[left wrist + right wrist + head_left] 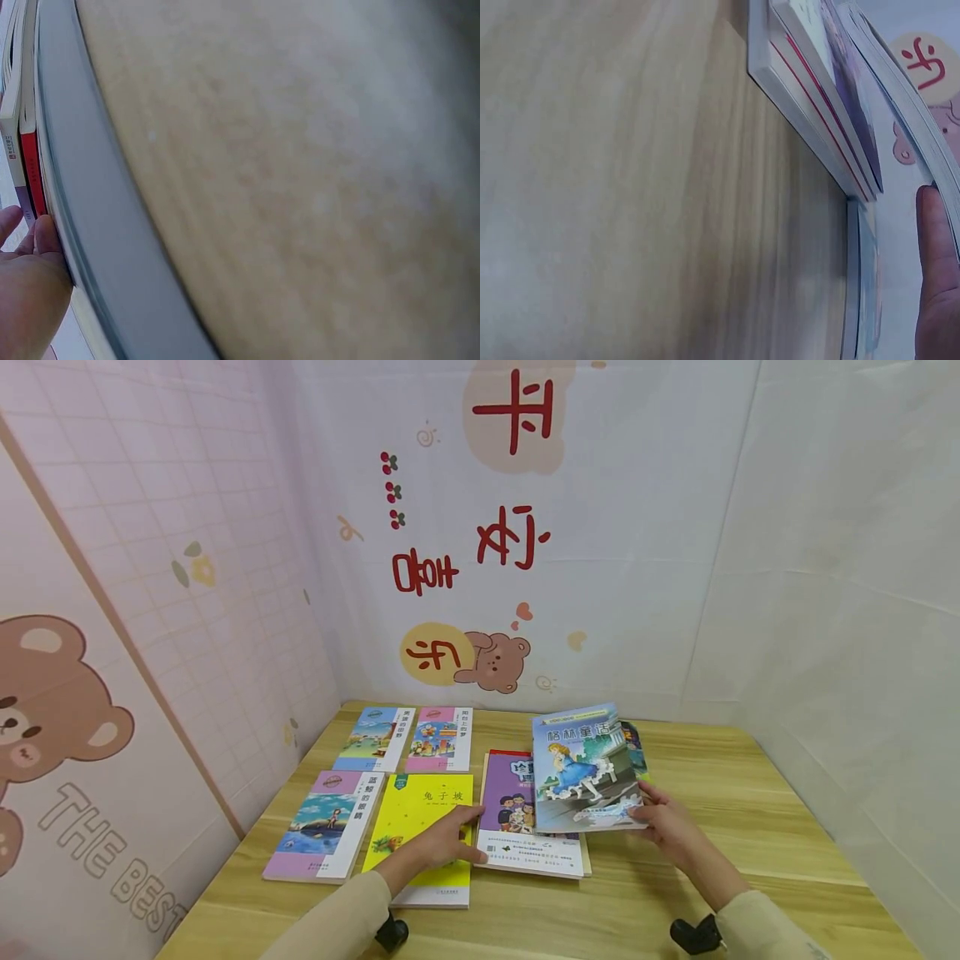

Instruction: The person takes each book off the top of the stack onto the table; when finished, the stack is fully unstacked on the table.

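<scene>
My right hand (670, 828) grips the lower right corner of a blue fairy-tale book (581, 768), thumb on its cover. The book is tilted and raised; in the right wrist view the held book (911, 112) stands apart from the stack. Beneath it lies a stack topped by a purple-and-white book (517, 852), with a red edge showing under it. At the stack's left side is my left hand (438, 842), thumb and fingers spread; in the left wrist view its fingertips (46, 232) touch the stacked books' edges. A yellow book (420, 802) lies under that hand.
Two pink-covered books (326, 822) (441, 739) and a blue-covered book (375, 739) lie flat on the left of the wooden table (750, 827). A dark green-edged book (636, 752) shows partly behind the held book. Printed cloth walls (615, 568) enclose the table.
</scene>
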`<state>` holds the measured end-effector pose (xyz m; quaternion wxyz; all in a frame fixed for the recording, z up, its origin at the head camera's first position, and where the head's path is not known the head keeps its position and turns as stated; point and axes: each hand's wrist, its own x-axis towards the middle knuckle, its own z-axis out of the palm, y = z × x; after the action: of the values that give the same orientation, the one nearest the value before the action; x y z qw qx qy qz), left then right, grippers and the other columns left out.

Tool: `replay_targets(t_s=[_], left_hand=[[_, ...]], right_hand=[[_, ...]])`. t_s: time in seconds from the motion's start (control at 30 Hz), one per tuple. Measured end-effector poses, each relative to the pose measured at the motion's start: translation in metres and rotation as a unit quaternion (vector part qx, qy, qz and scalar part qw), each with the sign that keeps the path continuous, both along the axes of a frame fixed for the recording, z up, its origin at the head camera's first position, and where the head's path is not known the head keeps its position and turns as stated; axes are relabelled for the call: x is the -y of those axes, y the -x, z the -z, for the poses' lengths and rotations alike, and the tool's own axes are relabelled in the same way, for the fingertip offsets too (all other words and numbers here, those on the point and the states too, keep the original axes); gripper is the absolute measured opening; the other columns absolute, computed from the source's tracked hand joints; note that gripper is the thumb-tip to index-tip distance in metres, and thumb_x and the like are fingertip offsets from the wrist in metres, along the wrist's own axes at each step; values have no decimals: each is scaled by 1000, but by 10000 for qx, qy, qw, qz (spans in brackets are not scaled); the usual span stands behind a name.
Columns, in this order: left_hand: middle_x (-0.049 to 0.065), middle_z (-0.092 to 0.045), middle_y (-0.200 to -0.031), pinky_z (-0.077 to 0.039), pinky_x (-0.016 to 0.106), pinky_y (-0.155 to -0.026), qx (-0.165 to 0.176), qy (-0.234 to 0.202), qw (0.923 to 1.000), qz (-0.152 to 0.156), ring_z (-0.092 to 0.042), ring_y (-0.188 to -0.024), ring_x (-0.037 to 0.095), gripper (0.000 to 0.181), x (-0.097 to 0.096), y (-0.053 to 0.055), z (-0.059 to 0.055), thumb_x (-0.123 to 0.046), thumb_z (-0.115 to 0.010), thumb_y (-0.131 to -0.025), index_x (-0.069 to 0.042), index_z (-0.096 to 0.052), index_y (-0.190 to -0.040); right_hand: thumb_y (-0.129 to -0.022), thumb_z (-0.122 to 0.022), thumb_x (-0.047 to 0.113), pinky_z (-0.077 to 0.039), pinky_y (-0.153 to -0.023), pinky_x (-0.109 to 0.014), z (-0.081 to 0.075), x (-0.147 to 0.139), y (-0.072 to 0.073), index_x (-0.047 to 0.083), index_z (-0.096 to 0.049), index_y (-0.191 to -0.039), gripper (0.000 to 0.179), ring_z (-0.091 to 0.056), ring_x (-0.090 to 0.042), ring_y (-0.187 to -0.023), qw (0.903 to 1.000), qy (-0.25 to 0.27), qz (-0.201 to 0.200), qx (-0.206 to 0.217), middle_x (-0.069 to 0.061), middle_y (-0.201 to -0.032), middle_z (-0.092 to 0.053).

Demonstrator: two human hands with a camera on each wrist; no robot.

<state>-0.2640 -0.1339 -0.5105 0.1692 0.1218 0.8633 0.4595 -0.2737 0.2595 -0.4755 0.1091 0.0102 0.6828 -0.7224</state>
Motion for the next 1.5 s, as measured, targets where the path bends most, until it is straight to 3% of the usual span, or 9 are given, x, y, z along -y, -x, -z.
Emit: replay_targets(t_s=[0.2,0.33,0.6,1.0,1.1,1.17,1.23,1.3,1.5], left_hand=[[9,-40,-152,-34,53,-111,10,-31,10000,-13,-41,-134,32,87,-1,1,0,-27,-85,-78,-16,-41,-152],[9,-40,-152,-34,53,-111,29,-43,10000,-6,-42,-133,32,87,-2,1,0,-28,-86,-77,-16,-41,-152],[9,-41,-151,-35,54,-110,17,-36,10000,18,-43,-132,31,87,-3,1,1,-26,-86,-77,-15,-41,-152],[8,-40,-152,-35,53,-111,5,67,10000,-5,-43,-132,31,87,-3,0,0,-28,-85,-78,-16,-41,-152],[7,-41,-152,-34,54,-111,-12,147,9999,-41,-42,-134,31,87,-2,0,0,-29,-85,-77,-17,-41,-152],[7,-41,-151,-33,55,-111,-27,165,9998,-51,-41,-134,32,88,-2,-1,0,-29,-86,-77,-17,-41,-152],[7,-42,-151,-33,55,-111,-24,130,9999,-52,-41,-134,32,88,-2,-1,0,-29,-86,-77,-17,-42,-152],[7,-42,-151,-33,55,-111,-4,91,9999,-52,-41,-134,33,88,-3,-2,1,-29,-86,-77,-18,-42,-152],[7,-41,-152,-32,55,-111,12,119,9999,-72,-41,-134,33,88,-3,-2,0,-31,-85,-77,-19,-41,-152]], right_hand=[[-96,-49,-7,-58,-83,-36,-6,-17,8,-3,-6,-157,74,-66,-10,-89,9997,49,94,-199,0,-114,-58],[-96,-50,-7,-58,-82,-35,-10,-30,13,-2,-5,-157,76,-66,-9,-87,9995,90,196,-232,7,-105,-60],[-96,-51,-9,-58,-80,-33,-18,-63,25,0,0,-157,80,-66,-7,-85,9986,219,453,-184,14,-95,-59],[-98,-50,-8,-58,-82,-33,-17,-136,45,-1,14,-153,84,-66,-6,-85,9989,-27,290,-378,16,-95,-58],[-99,-49,-7,-57,-82,-33,-13,-151,46,-3,16,-152,84,-65,-6,-85,9988,-252,236,-361,10,-98,-58],[-100,-47,-6,-57,-83,-32,-11,-161,46,-4,19,-150,83,-63,-4,-84,9981,-469,205,-346,-11,-110,-57],[-100,-46,-6,-57,-82,-32,-11,-170,45,-4,20,-149,82,-62,-2,-83,9968,-695,209,-347,-34,-127,-41],[-100,-44,-6,-57,-82,-32,-11,-180,45,-5,22,-147,82,-60,-1,-83,9952,-879,190,-376,-46,-138,-18],[-99,-43,-9,-58,-84,-36,-16,-200,45,-6,23,-146,81,-60,-1,-81,9946,-997,129,-262,-48,-146,6]])
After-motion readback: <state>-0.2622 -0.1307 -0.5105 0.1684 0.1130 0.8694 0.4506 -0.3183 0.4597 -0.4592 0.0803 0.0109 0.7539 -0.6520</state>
